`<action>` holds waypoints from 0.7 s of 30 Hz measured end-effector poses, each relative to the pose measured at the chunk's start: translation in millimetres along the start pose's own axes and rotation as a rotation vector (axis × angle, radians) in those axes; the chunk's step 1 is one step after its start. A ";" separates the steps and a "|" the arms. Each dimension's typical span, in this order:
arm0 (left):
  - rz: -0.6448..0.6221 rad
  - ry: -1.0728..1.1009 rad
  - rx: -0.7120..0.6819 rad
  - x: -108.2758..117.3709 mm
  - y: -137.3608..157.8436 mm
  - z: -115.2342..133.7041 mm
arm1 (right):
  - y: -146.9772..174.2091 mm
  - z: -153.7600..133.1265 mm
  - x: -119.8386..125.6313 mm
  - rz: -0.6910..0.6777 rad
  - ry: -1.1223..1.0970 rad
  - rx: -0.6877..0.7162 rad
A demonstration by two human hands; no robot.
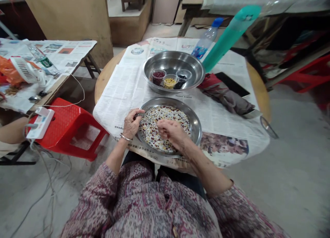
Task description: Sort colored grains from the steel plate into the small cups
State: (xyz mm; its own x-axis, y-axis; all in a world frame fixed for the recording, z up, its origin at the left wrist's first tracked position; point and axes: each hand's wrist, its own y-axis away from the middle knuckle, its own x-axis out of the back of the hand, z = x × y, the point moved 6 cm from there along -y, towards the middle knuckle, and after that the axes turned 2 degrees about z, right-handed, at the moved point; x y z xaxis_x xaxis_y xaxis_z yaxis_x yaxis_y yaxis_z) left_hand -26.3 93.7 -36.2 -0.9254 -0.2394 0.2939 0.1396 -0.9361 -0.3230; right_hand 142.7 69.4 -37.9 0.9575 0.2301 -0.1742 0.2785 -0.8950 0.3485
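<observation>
A round steel tray (196,128) lies close to my body, spread with mixed white, yellow and dark red grains and beans (165,124). At its left rim, my left hand (132,124) is closed with bent fingers against the edge. My right hand (170,131) hovers over the middle of the grains, fingertips pinched together; whatever is between them is too small to make out. Behind the tray stands a deep steel basin (190,66). Inside it are a cup of dark red beans (158,77), a cup of yellow kernels (170,82) and a cup of black beans (183,76).
Newspaper (116,90) covers the round table. A plastic bottle (206,40) and a long green object (229,38) stand behind the basin. To the right lie a crumpled cloth (227,95) and a dark flat object (233,84). A red stool (74,128) holds a power strip (41,123).
</observation>
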 end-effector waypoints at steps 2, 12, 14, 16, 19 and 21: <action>0.000 0.005 0.004 -0.3 -0.2 -0.2 | 4.0 2.7 6.8 0.001 -0.169 -0.101; 0.007 -0.009 0.009 -0.4 -1.3 -0.4 | 16.9 0.3 0.4 -0.160 -0.308 -0.187; 0.010 -0.007 0.014 -0.3 -1.6 -0.2 | 18.2 -2.1 -0.2 -0.169 -0.292 -0.168; 0.011 -0.004 0.018 -0.3 -1.7 -0.2 | 19.0 -3.0 -0.1 -0.161 -0.275 -0.149; 0.010 0.000 0.019 -0.3 -1.8 -0.2 | 18.7 -1.9 0.9 -0.117 -0.296 -0.128; 0.010 0.004 0.018 -0.2 -1.6 -0.3 | 17.6 -0.7 1.9 -0.088 -0.343 -0.120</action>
State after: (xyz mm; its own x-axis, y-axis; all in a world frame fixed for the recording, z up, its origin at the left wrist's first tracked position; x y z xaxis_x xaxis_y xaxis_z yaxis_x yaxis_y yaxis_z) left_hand -26.5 95.3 -36.0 -0.9255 -0.2472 0.2869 0.1547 -0.9382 -0.3095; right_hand 149.5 54.3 -31.5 0.8540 0.1441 -0.4999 0.3847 -0.8217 0.4204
